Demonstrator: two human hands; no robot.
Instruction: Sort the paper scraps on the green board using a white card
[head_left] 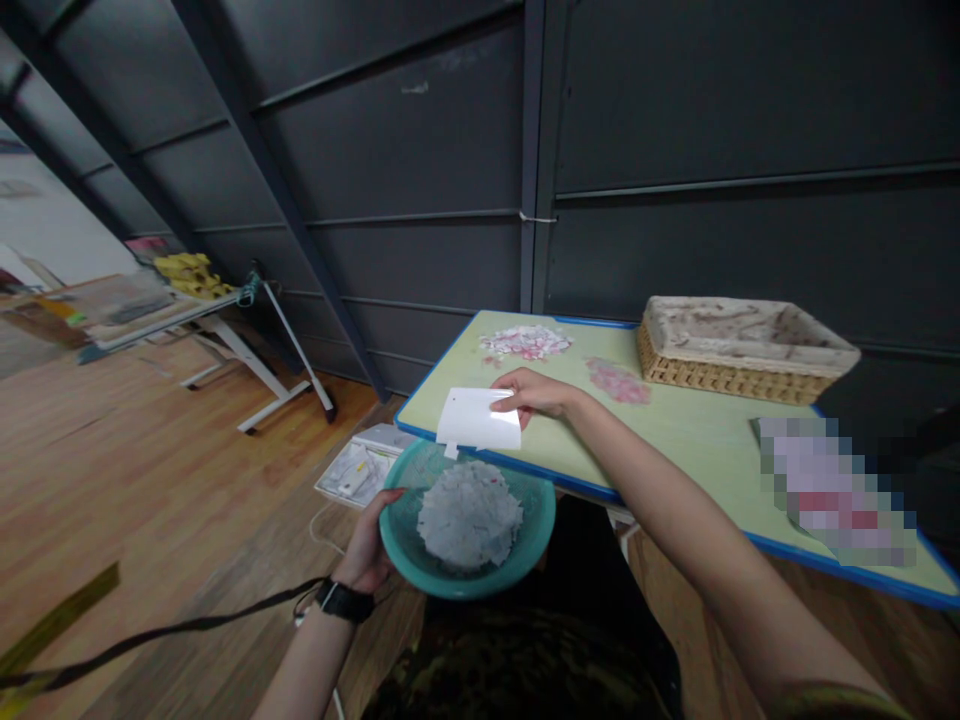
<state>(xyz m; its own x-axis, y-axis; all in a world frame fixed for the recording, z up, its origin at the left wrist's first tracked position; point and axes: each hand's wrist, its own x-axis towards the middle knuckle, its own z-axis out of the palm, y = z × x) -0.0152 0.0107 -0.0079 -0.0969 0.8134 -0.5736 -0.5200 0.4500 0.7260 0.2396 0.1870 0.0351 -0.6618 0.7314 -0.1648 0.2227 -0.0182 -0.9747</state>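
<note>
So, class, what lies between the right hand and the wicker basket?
In the head view, a blurred pinkish patch of small bits lies on the green tabletop between the right hand and the wicker basket.

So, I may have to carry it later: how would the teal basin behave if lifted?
The teal basin is probably light for its size, since its white scraps look thin and papery. Those scraps might slide or spill if it tilts, as they lie heaped and uncovered. Its smooth, round wall suggests fairly stiff plastic.
</note>
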